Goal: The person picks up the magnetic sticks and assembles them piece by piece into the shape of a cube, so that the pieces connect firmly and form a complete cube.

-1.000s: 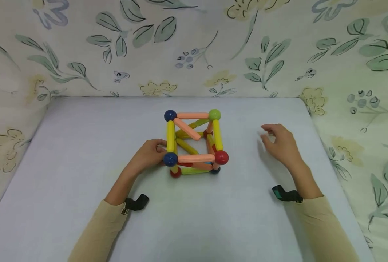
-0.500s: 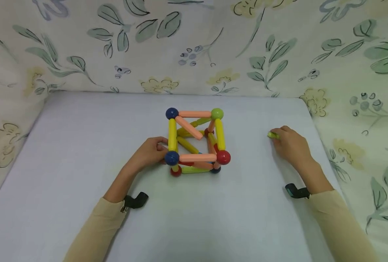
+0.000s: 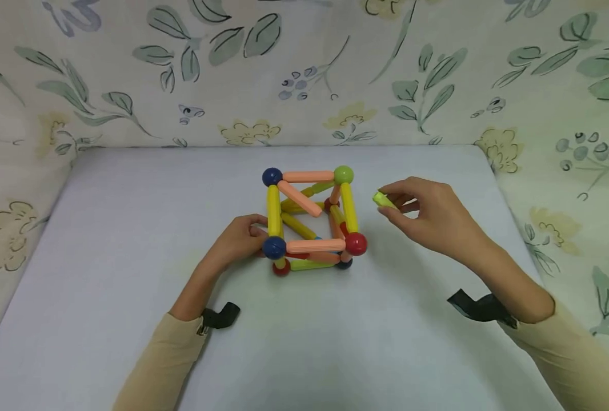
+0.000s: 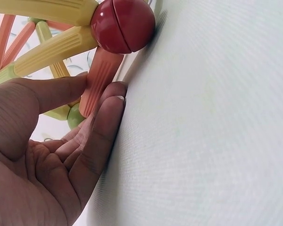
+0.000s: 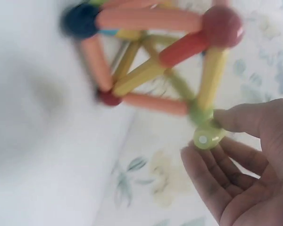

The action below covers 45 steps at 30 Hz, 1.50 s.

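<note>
A cube-shaped frame of magnetic rods and balls (image 3: 316, 246) stands in the middle of the head view. My left hand (image 3: 237, 238) is at its left side. In the left wrist view, thumb and fingers pinch a salmon rod (image 4: 101, 77) low on the frame, just below a red ball (image 4: 125, 23). My right hand (image 3: 430, 214) holds a yellow-green magnetic rod (image 3: 384, 200) between thumb and fingers, right of the frame and apart from it. A salmon rod (image 3: 300, 198) runs diagonally from the far-left blue ball (image 3: 272, 176) across the top, its other end touching no ball.
The frame stands on a white tabletop (image 3: 129, 228). Floral fabric (image 3: 304, 74) rises behind the table and along its sides. Dark straps (image 3: 481, 307) with wrist cameras sit on both forearms.
My right hand has picked up the yellow-green rod at the right of the table and brought it leftward toward the frame. My left hand stays at the frame's left side.
</note>
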Each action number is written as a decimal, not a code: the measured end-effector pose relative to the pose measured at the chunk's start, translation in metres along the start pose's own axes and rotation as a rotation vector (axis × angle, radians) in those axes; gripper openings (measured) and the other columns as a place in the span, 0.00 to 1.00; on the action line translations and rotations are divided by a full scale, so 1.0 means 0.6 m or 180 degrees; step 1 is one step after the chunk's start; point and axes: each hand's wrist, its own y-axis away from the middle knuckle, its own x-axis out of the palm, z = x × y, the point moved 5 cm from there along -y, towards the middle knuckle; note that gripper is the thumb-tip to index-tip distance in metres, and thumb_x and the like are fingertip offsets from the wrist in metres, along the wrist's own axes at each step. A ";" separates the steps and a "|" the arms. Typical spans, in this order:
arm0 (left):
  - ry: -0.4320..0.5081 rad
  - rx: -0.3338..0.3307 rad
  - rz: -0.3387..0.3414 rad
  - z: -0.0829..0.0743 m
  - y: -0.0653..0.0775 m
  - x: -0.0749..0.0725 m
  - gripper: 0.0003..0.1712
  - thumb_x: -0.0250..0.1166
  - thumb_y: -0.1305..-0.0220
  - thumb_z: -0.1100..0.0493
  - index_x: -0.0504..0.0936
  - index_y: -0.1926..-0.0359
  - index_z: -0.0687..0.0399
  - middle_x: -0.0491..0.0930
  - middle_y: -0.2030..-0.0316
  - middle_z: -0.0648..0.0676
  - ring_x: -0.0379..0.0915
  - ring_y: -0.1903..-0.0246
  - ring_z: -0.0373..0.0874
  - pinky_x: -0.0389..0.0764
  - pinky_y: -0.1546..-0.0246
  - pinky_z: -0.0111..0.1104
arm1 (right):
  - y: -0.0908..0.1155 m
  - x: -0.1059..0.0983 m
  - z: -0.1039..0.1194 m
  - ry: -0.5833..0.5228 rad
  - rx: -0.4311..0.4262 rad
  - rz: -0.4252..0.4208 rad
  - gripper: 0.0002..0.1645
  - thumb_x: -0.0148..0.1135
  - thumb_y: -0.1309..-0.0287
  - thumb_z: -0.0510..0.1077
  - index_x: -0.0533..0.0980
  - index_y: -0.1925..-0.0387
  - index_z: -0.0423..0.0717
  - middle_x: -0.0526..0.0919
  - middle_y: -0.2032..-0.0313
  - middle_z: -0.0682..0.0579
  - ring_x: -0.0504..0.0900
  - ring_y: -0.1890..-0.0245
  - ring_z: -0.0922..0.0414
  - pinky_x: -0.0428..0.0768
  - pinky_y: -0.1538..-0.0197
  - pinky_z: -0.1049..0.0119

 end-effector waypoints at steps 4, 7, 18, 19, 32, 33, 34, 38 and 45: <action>-0.0039 0.0036 -0.0018 -0.003 0.001 0.001 0.27 0.65 0.28 0.58 0.74 0.33 0.67 0.89 0.63 0.59 0.82 0.71 0.46 0.82 0.64 0.33 | -0.010 0.006 0.050 -0.0094 -0.0173 0.0113 0.17 0.74 0.36 0.38 0.85 0.47 0.42 0.90 0.55 0.51 0.88 0.59 0.56 0.91 0.55 0.54; -0.0014 0.0039 -0.0015 -0.003 0.001 0.002 0.27 0.65 0.28 0.58 0.75 0.34 0.67 0.89 0.63 0.58 0.82 0.72 0.45 0.83 0.64 0.32 | -0.016 0.016 0.076 -0.0052 -0.0290 0.0136 0.14 0.73 0.37 0.38 0.86 0.50 0.44 0.88 0.58 0.54 0.85 0.61 0.59 0.89 0.56 0.57; 0.0041 0.0061 0.0020 -0.002 0.002 0.001 0.27 0.66 0.28 0.58 0.74 0.34 0.67 0.90 0.62 0.59 0.83 0.72 0.44 0.85 0.63 0.33 | -0.028 0.051 0.142 0.0513 -0.0440 0.0162 0.09 0.68 0.40 0.43 0.90 0.59 0.48 0.86 0.64 0.55 0.78 0.66 0.59 0.78 0.73 0.65; 0.0055 0.0051 0.0035 -0.002 0.002 0.002 0.27 0.66 0.28 0.58 0.74 0.33 0.67 0.90 0.62 0.59 0.83 0.72 0.44 0.85 0.63 0.33 | -0.029 0.054 0.145 0.0560 -0.0431 0.0183 0.09 0.68 0.41 0.42 0.90 0.60 0.48 0.86 0.63 0.55 0.78 0.66 0.58 0.77 0.74 0.65; 0.0106 0.0059 0.0027 0.002 0.001 -0.001 0.27 0.66 0.29 0.59 0.75 0.34 0.67 0.90 0.63 0.59 0.83 0.72 0.45 0.85 0.64 0.33 | -0.037 0.068 0.155 0.0665 -0.0291 0.0158 0.06 0.68 0.45 0.40 0.86 0.65 0.46 0.87 0.65 0.55 0.77 0.69 0.57 0.75 0.76 0.65; 0.0110 0.0066 0.0028 0.002 0.000 -0.001 0.27 0.66 0.29 0.59 0.75 0.34 0.67 0.90 0.63 0.58 0.83 0.72 0.44 0.85 0.64 0.33 | -0.036 0.066 0.155 0.0672 -0.0290 0.0145 0.07 0.68 0.45 0.41 0.86 0.64 0.46 0.87 0.66 0.55 0.77 0.70 0.57 0.75 0.75 0.65; 0.0113 0.0075 0.0029 0.002 0.000 0.000 0.27 0.66 0.29 0.59 0.75 0.35 0.67 0.90 0.63 0.58 0.83 0.72 0.44 0.85 0.65 0.32 | -0.035 0.064 0.155 0.0670 -0.0284 0.0139 0.07 0.67 0.45 0.41 0.86 0.63 0.46 0.86 0.67 0.56 0.77 0.70 0.58 0.75 0.75 0.65; 0.0113 0.0100 0.0020 0.002 0.000 -0.001 0.26 0.65 0.30 0.60 0.76 0.35 0.67 0.90 0.64 0.58 0.83 0.72 0.44 0.84 0.65 0.32 | -0.030 0.051 0.159 0.0609 -0.0334 0.0166 0.14 0.67 0.37 0.44 0.86 0.51 0.45 0.83 0.64 0.54 0.75 0.68 0.57 0.75 0.74 0.65; 0.0087 0.0093 0.0021 0.002 0.002 -0.001 0.26 0.65 0.29 0.59 0.75 0.35 0.65 0.90 0.64 0.58 0.83 0.72 0.45 0.83 0.64 0.32 | -0.025 0.027 0.155 0.0271 -0.0500 0.0048 0.18 0.67 0.28 0.42 0.79 0.40 0.43 0.79 0.58 0.51 0.77 0.62 0.55 0.80 0.65 0.62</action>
